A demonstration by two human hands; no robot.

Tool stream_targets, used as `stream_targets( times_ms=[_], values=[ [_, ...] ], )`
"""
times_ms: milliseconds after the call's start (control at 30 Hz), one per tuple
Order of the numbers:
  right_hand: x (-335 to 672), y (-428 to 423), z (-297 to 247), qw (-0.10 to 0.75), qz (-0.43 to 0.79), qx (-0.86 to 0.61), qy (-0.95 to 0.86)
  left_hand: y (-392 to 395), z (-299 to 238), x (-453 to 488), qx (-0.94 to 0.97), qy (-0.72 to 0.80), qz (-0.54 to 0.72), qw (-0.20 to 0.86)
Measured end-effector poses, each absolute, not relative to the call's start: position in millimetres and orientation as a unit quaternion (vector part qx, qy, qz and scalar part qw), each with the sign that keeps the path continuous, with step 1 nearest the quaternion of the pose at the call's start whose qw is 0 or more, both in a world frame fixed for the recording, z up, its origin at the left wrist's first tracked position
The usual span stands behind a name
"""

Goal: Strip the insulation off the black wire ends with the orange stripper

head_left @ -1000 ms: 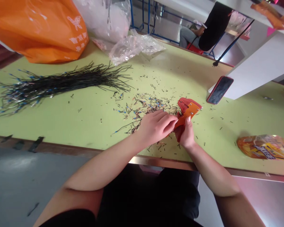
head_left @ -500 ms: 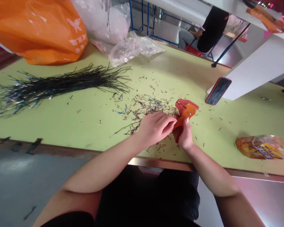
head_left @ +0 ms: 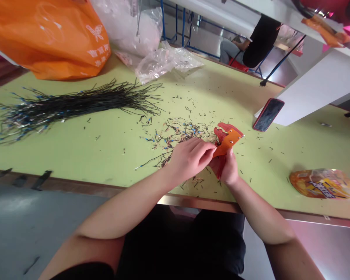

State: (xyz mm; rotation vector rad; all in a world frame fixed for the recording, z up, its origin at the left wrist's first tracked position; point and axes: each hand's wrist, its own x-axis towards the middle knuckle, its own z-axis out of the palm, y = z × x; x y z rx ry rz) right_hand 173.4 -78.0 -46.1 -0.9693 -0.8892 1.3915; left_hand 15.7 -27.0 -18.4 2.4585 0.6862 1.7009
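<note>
My right hand [head_left: 228, 168] is wrapped round the handles of an orange and red wire stripper [head_left: 232, 138], whose head points up and away. A gap shows between its red jaw and its orange body. Close to the jaws, my left hand [head_left: 192, 155] is closed, thumb and forefinger pinched together. A thin black wire [head_left: 151, 160] with a blue end trails out from behind this hand; its other end is hidden by the fingers. Beneath and beyond both hands lies a scatter of short black, copper and blue wire scraps [head_left: 189, 130].
Left on the green table [head_left: 105, 155] lies a long bundle of black wires [head_left: 84, 102] with blue ends. An orange bag [head_left: 67, 42] and clear plastic bags [head_left: 166, 60] stand behind it. A phone [head_left: 268, 114] leans on a white panel; a snack packet [head_left: 321, 183] lies right. Another person [head_left: 259, 41] sits beyond.
The stripper's head has tilted slightly, and the gap at its jaws looks wider. My left hand stays almost in place beside it.
</note>
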Motion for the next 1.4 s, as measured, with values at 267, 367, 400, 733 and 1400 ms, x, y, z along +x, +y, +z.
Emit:
stream_targets(
  times_ms=[267,367,400,733,1400],
  values=[
    [209.2,-58.5,-47.4,0.519,0.434,-0.518,-0.523,-25.7,-18.7,12.8,0.8,0.23,0.553,0.046],
    [251.0,-29.3,-39.2,0.431,0.134,-0.693,-0.563,-22.8,-21.6,13.2,0.807,0.23,0.541,0.052],
    [266.0,-18.2,-36.6,0.384,0.056,-0.731,-0.562,-21.9,-22.7,13.6,0.811,0.227,0.537,0.054],
    [358.4,53.6,-26.7,0.158,-0.033,-0.882,-0.442,-16.3,-36.8,16.4,0.827,0.246,0.498,0.085],
    [209.0,-36.6,-37.8,0.555,0.569,-0.452,-0.406,1.3,-55.3,13.7,0.779,0.348,0.461,0.245]
  ],
)
